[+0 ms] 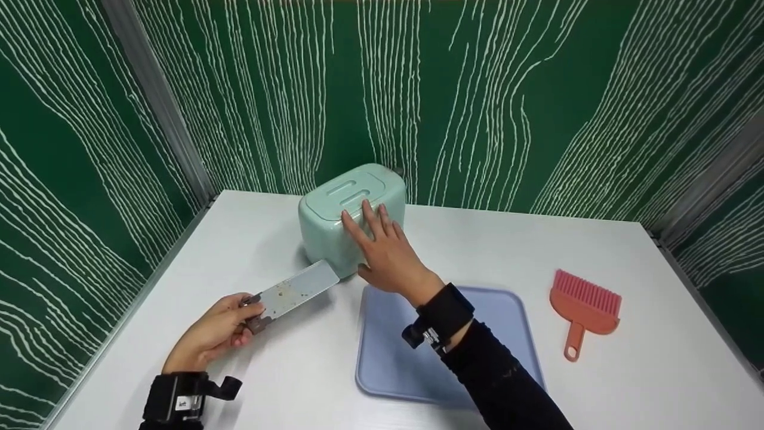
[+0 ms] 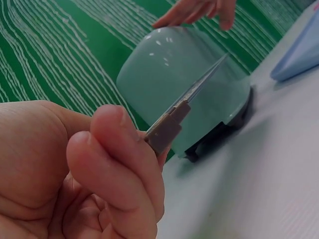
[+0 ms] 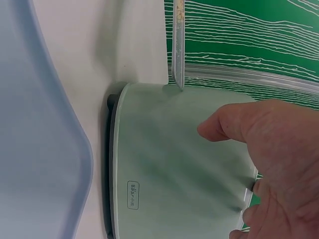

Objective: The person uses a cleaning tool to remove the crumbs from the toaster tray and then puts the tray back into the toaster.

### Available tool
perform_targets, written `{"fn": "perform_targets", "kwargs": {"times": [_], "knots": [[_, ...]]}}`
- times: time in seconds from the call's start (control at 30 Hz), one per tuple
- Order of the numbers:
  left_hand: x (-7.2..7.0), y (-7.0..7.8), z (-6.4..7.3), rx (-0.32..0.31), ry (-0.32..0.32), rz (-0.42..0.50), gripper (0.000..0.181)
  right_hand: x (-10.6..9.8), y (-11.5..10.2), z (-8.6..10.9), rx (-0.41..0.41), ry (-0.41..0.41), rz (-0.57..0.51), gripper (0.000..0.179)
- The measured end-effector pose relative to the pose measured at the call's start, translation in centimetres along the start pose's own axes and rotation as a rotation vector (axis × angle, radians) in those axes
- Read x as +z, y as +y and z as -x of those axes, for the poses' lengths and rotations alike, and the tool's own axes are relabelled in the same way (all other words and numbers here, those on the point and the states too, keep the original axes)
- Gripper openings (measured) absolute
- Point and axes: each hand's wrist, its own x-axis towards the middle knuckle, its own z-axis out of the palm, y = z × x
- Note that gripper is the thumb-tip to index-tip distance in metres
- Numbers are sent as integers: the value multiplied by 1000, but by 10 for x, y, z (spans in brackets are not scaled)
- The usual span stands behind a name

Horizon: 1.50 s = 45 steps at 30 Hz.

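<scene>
A mint-green toaster (image 1: 322, 236) stands near the back wall, with two slots in its top. My left hand (image 1: 218, 328) pinches a metal crumb tray (image 1: 310, 283) by its darker end, thumb on top. Crumbs (image 1: 283, 295) are scattered along the tray, and its far end is close by the toaster's lower left end. Seen edge-on in the left wrist view, the crumb tray (image 2: 192, 92) tilts upward. Spread fingers of my right hand (image 1: 388, 257) rest on the toaster's top edge, the thumb along its front side. Its small label (image 3: 133, 195) shows in the right wrist view.
A blue rectangular tray (image 1: 382, 358) lies flat on the white table (image 1: 656, 286), under my right forearm. Off to the right is a small orange brush (image 1: 582, 310) with pink bristles. Green panels (image 1: 453, 107) with white wavy lines rise behind and beside the table.
</scene>
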Motion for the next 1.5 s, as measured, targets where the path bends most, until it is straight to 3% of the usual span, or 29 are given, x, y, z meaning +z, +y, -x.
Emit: {"fn": "perform_targets", "kwargs": {"times": [0.2,0.53,0.87,1.5], "knots": [[4,2,-3,13,-22,-31,39,-1,4,15,21,-18,-13,92],[12,6,-4,22,-56,-34,29,-6,20,44,40,-34,-69,89],[20,13,-6,33,-75,-39,30,-18,51,84,148,-66,-112,87],[33,20,-10,43,-130,-33,30,-26,85,132,229,1,-113,83]]}}
